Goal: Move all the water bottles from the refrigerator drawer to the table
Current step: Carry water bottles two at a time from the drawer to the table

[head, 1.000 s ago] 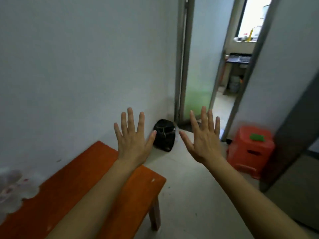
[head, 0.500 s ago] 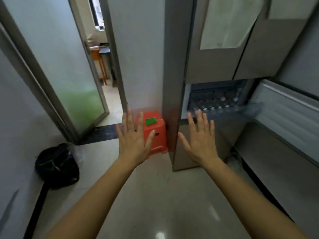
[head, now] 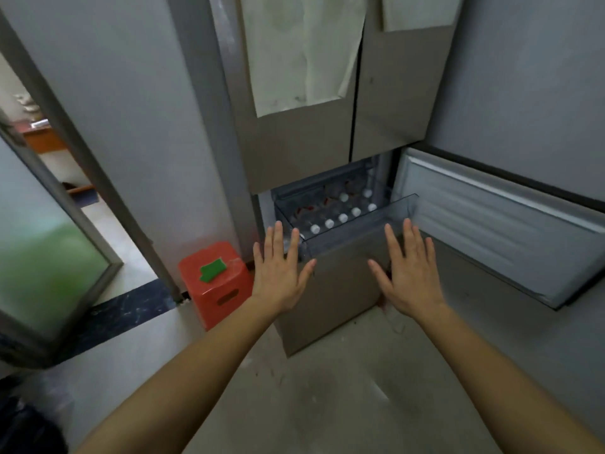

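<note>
1. The water bottles [head: 343, 218] stand in the pulled-out drawer [head: 397, 204] of the refrigerator [head: 294, 152]. I see mostly their white caps, lined up in rows.
2. They stand straight up, so their long way runs up and down, caps on top.
3. The bottles are ahead of my hands and a bit farther off, behind the drawer's clear front wall. The front row slants from near-left to far-right.
4. I think my left hand [head: 280, 276] is nearer, since its fingertips are just beside the left end of that row. My right hand [head: 414, 276] is by the drawer's right end, apart from the caps.
5. Both hands are flat with fingers spread and straight, holding nothing, arms stretched forward.
6. I think the reach must go over the front wall, then down onto a bottle.
7. I can't see the bench here.
</note>
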